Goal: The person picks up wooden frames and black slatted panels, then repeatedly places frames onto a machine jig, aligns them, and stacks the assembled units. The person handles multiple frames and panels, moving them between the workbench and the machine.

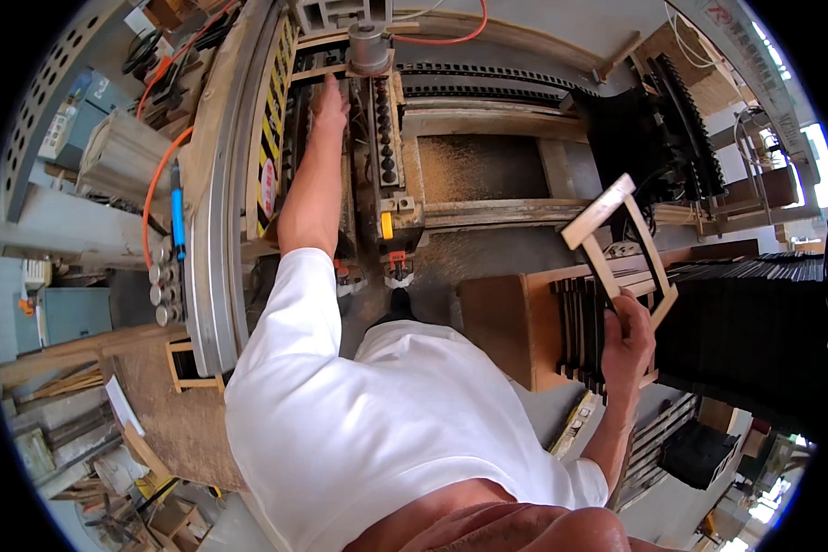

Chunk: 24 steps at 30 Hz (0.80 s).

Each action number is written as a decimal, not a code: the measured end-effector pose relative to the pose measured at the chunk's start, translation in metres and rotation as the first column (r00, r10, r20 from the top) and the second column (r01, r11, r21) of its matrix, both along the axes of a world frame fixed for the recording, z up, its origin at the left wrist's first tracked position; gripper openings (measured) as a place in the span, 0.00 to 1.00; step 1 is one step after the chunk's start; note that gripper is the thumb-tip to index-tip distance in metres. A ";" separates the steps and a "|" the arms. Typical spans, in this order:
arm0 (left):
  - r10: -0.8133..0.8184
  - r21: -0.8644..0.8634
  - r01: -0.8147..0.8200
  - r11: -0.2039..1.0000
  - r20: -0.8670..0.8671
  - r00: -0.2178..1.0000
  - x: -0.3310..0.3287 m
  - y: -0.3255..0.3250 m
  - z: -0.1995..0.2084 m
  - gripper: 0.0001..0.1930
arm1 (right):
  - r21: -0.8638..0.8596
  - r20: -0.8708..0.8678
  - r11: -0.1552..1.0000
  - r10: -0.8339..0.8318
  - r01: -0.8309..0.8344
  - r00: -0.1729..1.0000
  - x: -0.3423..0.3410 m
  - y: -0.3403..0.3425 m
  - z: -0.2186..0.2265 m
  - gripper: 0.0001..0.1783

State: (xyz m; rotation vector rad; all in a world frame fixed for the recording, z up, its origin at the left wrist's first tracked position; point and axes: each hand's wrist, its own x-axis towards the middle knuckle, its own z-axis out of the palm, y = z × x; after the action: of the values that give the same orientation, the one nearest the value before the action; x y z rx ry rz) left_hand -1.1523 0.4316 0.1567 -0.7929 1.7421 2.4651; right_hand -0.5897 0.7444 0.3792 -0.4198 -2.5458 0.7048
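Observation:
My left arm stretches forward into a machine bed, and my left hand (331, 99) is at a light wooden strip (318, 73) beside a grey metal cylinder (369, 48). Its fingers look stretched out; whether they touch the strip is hard to see. On the right, my right hand (627, 336) is closed on a rectangular wooden frame (600, 212), tilted upward. Below that frame, several dark-edged frames (581, 327) stand stacked against a brown box-like block (499, 317).
A metal beam (213, 212) with a yellow-black warning strip (279, 101) runs along my left. Wooden rails (497, 124) and a black cable chain (685, 120) lie ahead. Large dark stacks (745, 331) fill the right. Another frame (177, 366) rests on the brown bench (179, 423) at left.

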 end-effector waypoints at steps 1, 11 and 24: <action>0.016 0.019 -0.016 1.000 0.030 0.999 -0.015 -0.003 -0.003 0.28 | -0.013 0.032 1.000 0.020 -0.020 0.999 -0.013 -0.006 0.006 0.14; 0.171 0.128 -0.190 0.973 0.150 0.974 -0.046 -0.010 -0.015 0.20 | 0.105 0.070 0.940 0.320 -0.326 0.945 -0.153 -0.040 0.000 0.13; -0.018 0.463 0.159 0.872 -0.293 0.956 0.211 -0.015 0.010 0.13 | 0.184 0.052 0.537 0.831 -0.823 0.554 -0.369 -0.157 -0.103 0.12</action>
State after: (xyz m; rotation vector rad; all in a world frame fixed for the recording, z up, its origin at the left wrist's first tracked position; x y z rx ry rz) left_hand -0.9408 0.4170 0.1667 -0.3179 1.0814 2.8662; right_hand -0.9592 0.5869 0.2760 0.9676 -2.6449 0.7333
